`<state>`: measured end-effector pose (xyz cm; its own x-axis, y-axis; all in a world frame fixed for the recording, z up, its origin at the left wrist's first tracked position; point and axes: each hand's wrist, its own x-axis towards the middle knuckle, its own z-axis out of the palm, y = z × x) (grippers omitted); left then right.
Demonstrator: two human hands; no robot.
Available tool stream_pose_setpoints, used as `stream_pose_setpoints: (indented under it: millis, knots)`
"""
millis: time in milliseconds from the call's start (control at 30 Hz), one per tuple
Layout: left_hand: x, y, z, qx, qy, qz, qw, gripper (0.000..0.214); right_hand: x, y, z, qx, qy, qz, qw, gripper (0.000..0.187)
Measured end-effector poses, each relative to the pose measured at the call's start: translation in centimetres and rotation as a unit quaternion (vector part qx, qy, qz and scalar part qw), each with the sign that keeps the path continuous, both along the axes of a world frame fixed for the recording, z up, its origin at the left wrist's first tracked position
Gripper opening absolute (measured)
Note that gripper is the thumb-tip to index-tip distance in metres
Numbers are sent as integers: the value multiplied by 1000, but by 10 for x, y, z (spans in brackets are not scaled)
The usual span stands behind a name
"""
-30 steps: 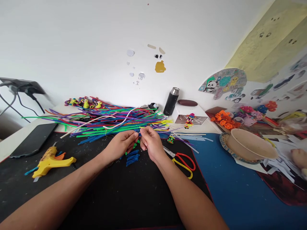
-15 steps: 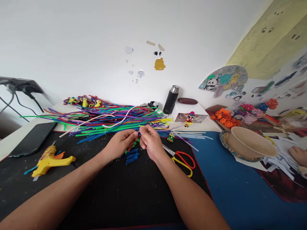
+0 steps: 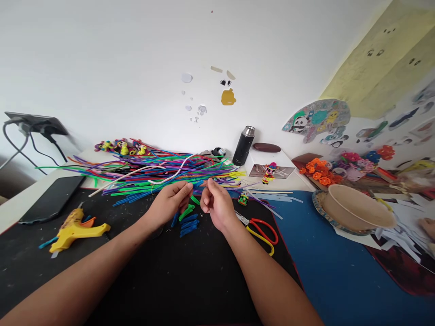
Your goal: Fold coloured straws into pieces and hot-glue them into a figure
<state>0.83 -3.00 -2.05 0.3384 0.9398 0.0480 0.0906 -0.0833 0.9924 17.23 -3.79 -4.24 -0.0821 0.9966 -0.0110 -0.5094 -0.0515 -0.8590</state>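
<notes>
A short blue pipe cleaner piece (image 3: 199, 184) spans the small gap between my two hands, over the black mat. My left hand (image 3: 171, 199) pinches one end with thumb and forefinger. The thumb and forefinger of my right hand (image 3: 217, 203) close at the other end, its remaining fingers curled; the exact grip is partly hidden. Below the hands lie several cut blue pieces (image 3: 189, 225) and a few folded green pieces (image 3: 186, 212). Right of my right wrist rest scissors (image 3: 260, 230) with one red and one yellow handle.
Long coloured pipe cleaners (image 3: 136, 174) are heaped along the back. A yellow glue gun (image 3: 79, 230) and a phone (image 3: 52, 199) lie left. A black flask (image 3: 244, 146) and small pipe cleaner figure (image 3: 271, 172) stand behind. At right are a bowl (image 3: 360, 213) and another person's hand (image 3: 427, 225).
My hands have drawn slightly apart at the fingertips, showing more of the blue piece. The green pieces below are more visible. The view has shifted a little.
</notes>
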Motion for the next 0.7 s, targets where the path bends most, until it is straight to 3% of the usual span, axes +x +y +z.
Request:
stream_pose_setpoints:
  millis: [167, 300, 700]
  knots:
    - [-2, 1, 5, 11, 0, 9, 1000, 51, 4, 4, -1, -8, 7, -24, 1000, 56]
    - [-3, 2, -1, 25, 29, 10, 999, 50, 0, 1, -1, -8, -17, -14, 1000, 54]
    - [-2, 0, -4, 73, 113, 24, 991, 51, -4, 1, -12, 41, -107, -44, 992, 48]
